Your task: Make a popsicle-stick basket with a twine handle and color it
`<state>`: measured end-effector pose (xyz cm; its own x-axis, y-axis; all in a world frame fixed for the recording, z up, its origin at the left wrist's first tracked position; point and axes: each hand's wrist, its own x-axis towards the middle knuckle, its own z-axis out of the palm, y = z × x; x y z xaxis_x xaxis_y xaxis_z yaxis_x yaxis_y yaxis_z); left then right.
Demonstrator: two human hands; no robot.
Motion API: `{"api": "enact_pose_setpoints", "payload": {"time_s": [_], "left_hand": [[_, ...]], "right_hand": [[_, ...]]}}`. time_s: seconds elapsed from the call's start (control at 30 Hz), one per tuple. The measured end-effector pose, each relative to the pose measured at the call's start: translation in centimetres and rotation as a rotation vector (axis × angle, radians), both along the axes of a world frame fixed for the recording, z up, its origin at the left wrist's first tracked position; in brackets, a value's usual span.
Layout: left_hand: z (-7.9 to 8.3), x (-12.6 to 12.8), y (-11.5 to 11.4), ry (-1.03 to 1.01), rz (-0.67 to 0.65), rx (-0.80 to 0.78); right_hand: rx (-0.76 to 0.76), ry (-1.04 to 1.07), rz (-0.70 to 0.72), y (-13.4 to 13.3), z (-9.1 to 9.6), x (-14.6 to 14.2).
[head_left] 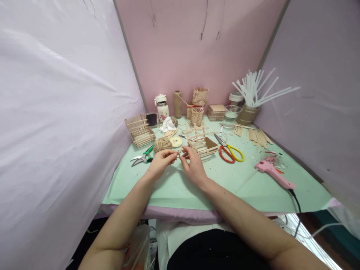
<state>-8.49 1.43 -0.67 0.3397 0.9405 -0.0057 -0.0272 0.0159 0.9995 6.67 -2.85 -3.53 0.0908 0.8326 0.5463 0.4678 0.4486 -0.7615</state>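
Observation:
My left hand (163, 162) is closed in a pinch over the table, its thumb and forefinger on a small pale, curled piece (179, 152), perhaps a loop of twine or thin wood. Across from it, my right hand (193, 165) has its thumb and fingertips at the same piece. The fingers hide part of it, so its exact kind cannot be told. Just behind my right hand stands a small crate of wooden sticks (207, 145) with a raised back. A ball of twine (163, 144) and a roll of cream ribbon (176, 141) lie behind my left hand.
Green-handled pruning shears (143, 159) lie left, near a second stick crate (142, 135). Scissors (231, 150) and a corded pink glue gun (275, 174) lie right. Flat sticks (258, 137), a clear water cup (230, 117) and a bottle (162, 108) stand or lie farther back.

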Motion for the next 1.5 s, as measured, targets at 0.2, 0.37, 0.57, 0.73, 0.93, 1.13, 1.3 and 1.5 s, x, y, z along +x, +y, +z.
{"api": "enact_pose_setpoints", "payload": {"time_s": [0.2,0.37,0.57,0.73,0.93,1.13,1.3,1.5], "left_hand": [[0.1,0.1,-0.2,0.202,0.028,0.15],[0.5,0.3,-0.6,0.23,0.029,0.147],[0.5,0.4,-0.5,0.228,0.064,0.17],[0.2,0.5,-0.5,0.25,0.105,0.254],[0.1,0.4,-0.6,0.24,0.099,0.37],[0.6,0.4,-1.0,0.238,-0.054,0.467],[0.4,0.3,-0.9,0.261,-0.081,0.507],[0.2,0.2,-0.7,0.247,-0.135,0.528]], "right_hand": [[0.21,-0.188,0.002,-0.3,0.7,0.4],[0.192,-0.205,-0.052,0.0,0.8,0.8],[0.179,-0.189,-0.041,0.2,0.5,0.9],[0.086,-0.116,0.007,0.1,0.6,0.8],[-0.157,0.223,0.063,0.0,1.6,0.8],[-0.265,0.417,0.137,0.0,1.9,0.9],[-0.276,0.523,0.116,0.0,1.7,0.8],[-0.291,0.603,0.143,0.0,1.5,0.6]]}}
